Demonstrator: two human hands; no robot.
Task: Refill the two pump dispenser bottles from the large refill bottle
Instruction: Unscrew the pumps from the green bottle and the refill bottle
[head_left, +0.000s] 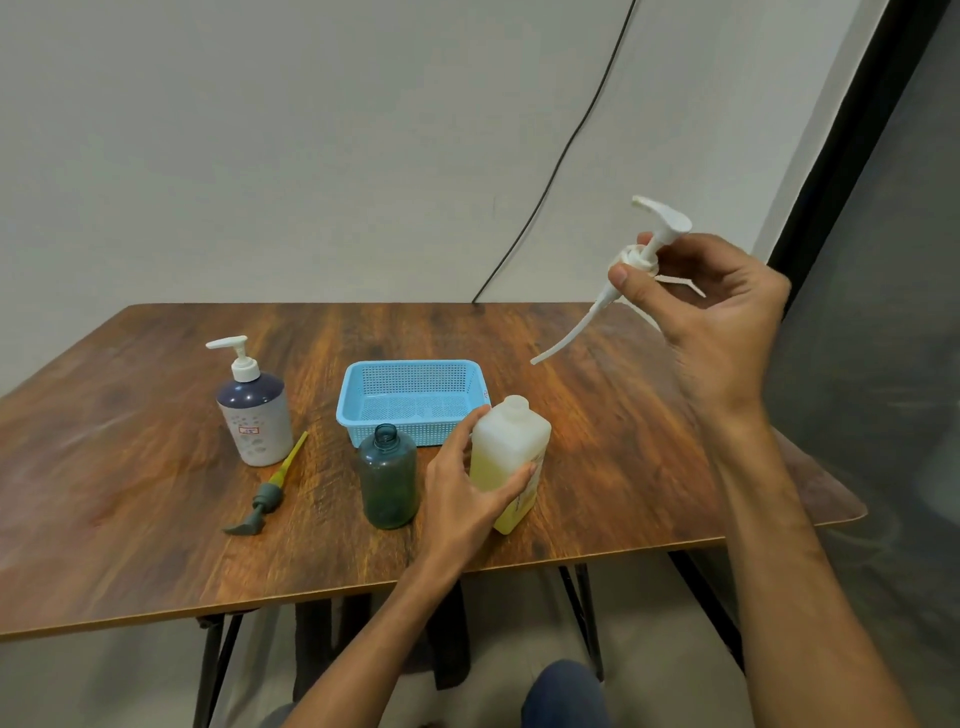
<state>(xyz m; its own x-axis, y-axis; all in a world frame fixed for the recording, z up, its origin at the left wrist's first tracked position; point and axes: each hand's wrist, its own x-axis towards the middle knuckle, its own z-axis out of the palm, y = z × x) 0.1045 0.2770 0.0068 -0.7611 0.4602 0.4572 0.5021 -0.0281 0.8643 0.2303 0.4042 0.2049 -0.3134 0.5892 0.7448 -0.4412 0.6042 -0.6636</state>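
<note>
Right hand, raised well above the wooden table, fingers curled and pinching the collar of a white pump head; nozzle uppermost, dip tube slanting down and away from the thumb toward the table, tip in the air and touching nothing.

Left hand, low and nearer the body, wrapped around the side of the large refill bottle: thumb across the front face, fingertips at the shoulder. Bottle upright on the table, neck uncapped, pale yellow liquid filling roughly the lower half.

Just beside the left hand, on its outer side: a dark teal dispenser bottle, upright, neck open, pump removed. Further out on that side, flat on the table: a grey pump with a yellow dip tube, tube pointing away from the body. Beyond that pump, well apart from both hands: a second dispenser bottle, dark top over a pale patterned lower part, upright, white pump fitted.

Beyond the left hand's fingertips, close behind the refill bottle: a light blue perforated basket. Black cable on the wall behind.
</note>
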